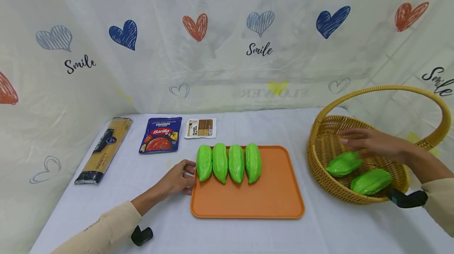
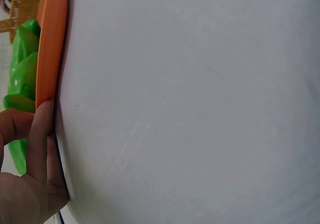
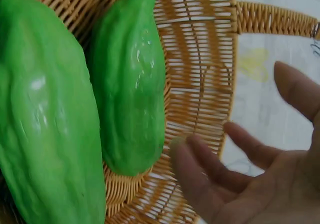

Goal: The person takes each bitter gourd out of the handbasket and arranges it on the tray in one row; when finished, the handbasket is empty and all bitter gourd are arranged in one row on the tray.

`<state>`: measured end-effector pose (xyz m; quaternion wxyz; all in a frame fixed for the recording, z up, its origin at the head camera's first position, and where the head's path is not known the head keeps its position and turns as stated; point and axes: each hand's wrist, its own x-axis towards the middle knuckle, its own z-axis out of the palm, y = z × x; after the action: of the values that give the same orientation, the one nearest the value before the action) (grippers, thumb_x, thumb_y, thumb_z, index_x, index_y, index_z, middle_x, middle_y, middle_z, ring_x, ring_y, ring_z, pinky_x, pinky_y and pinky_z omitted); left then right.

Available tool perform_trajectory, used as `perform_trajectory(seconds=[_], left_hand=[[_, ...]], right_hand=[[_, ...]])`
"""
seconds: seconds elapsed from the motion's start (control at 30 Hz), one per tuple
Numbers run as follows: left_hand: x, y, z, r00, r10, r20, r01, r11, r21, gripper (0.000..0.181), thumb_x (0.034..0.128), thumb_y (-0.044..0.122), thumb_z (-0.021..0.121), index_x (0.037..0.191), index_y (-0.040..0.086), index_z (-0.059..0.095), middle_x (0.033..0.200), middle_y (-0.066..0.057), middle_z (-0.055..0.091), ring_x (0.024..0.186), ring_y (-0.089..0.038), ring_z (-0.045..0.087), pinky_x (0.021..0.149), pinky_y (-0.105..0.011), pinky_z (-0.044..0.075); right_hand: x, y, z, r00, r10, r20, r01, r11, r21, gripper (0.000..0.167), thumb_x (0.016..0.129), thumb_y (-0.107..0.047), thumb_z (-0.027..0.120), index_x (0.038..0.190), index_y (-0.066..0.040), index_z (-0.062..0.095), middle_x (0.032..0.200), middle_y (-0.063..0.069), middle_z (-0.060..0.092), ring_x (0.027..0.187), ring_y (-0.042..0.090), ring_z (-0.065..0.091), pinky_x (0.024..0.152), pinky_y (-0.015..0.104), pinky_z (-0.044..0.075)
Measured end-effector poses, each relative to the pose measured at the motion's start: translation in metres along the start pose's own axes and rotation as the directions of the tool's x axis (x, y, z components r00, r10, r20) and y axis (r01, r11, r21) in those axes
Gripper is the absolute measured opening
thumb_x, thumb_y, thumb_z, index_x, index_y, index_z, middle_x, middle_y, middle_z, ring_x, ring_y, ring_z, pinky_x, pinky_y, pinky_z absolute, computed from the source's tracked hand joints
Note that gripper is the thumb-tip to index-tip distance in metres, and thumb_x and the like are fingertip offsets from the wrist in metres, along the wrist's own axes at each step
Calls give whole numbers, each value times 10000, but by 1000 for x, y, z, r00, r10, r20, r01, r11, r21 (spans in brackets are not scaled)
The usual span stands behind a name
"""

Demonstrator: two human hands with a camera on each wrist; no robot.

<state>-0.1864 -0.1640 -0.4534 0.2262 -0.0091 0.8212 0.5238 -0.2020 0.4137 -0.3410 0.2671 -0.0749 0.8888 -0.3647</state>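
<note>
My left hand (image 1: pixel 181 177) is at the left edge of an orange tray (image 1: pixel 248 203), its fingers gripping the rim; the left wrist view shows them against the tray's side wall (image 2: pixel 51 49). Several glossy, ridged green gourds (image 1: pixel 220 163) lie side by side along the tray's upper left. On the right, my right hand (image 1: pixel 376 143) hovers over a wicker basket (image 1: pixel 320 167), fingers spread and holding nothing. Inside the basket are two more green gourds, one nearer the hand (image 3: pixel 132 89) and one larger in the right wrist view (image 3: pixel 47 119).
A spaghetti pack (image 1: pixel 104 149) lies at the table's left. Beside it are a blue sauce pouch (image 1: pixel 161 136) and a small white-and-brown packet (image 1: pixel 200 128). The basket's tall handle (image 1: pixel 383 88) arches above its opening. A printed cloth (image 1: pixel 227 61) hangs behind the table.
</note>
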Motion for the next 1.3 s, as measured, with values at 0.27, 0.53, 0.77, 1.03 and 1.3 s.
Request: perform_trajectory(seconds=[0.27,0.53,0.77,1.03,1.3], left_hand=[[0,0,0,1000,4,-3,-4,1000,-4,621,818,-15,688,1396,4,462,1202,-147,535,995,-235,613,669,-355,650],[-1,-1,0,1000,-6,0,6,1000,-5,615,817,-14,689,1389,5,466,1197,-145,539,982,-233,616,669,-356,649],[0,-1,0,1000,-6,3,6,1000,-7,618,814,-15,690,1389,9,465,1200,-144,537,984,-234,610,667,-356,648],[-2,2,1,1000,0,6,1,1000,-13,615,811,-21,691,1384,0,465,1190,-142,528,978,-231,606,666,-357,649],[-1,2,2,1000,-9,-5,9,1000,-22,604,802,-39,687,1367,2,475,1181,-137,524,970,-229,607,664,-357,650]], right_hand=[[8,11,-11,991,122,55,-121,993,-11,787,1066,-427,382,1538,116,63,1537,415,137,1354,601,326,973,633,521],[19,20,-8,976,181,122,-189,980,56,843,1051,-454,406,1539,119,25,1542,426,27,1366,682,155,879,632,559],[28,19,-2,979,156,132,-166,984,69,814,1046,-435,442,1541,110,94,1546,425,75,1377,673,130,908,651,543],[35,17,0,991,103,81,-103,995,-5,819,1013,-372,562,1528,118,157,1503,450,219,1345,577,368,962,567,555],[38,20,-1,995,76,60,-72,996,-57,776,979,-307,637,1491,134,256,1456,467,306,1304,552,441,952,529,569]])
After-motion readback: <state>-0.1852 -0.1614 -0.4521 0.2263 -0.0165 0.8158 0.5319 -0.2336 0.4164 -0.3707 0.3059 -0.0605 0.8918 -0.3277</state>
